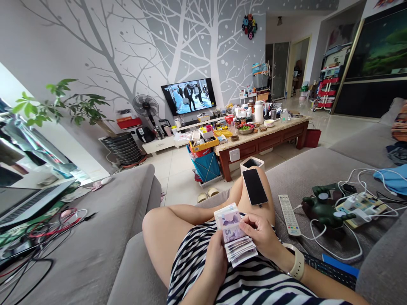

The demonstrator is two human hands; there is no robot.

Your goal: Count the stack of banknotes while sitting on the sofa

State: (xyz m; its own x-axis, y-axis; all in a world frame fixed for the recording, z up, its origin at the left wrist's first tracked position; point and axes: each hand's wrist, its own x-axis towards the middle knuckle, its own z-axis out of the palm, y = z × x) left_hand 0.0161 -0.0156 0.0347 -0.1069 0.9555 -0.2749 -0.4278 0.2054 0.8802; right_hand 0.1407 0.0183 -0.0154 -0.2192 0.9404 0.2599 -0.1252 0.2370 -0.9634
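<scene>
Above striped lap, left hand clamped on banknote stack; right hand pinching upper notes, both grips closed.

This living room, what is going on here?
A person sits on a grey fabric sofa. Their left hand holds a stack of paper banknotes, and their right hand grips the stack's upper side. A black smartphone lies on their bare thigh, and a white remote control lies on the sofa nearby.
</scene>
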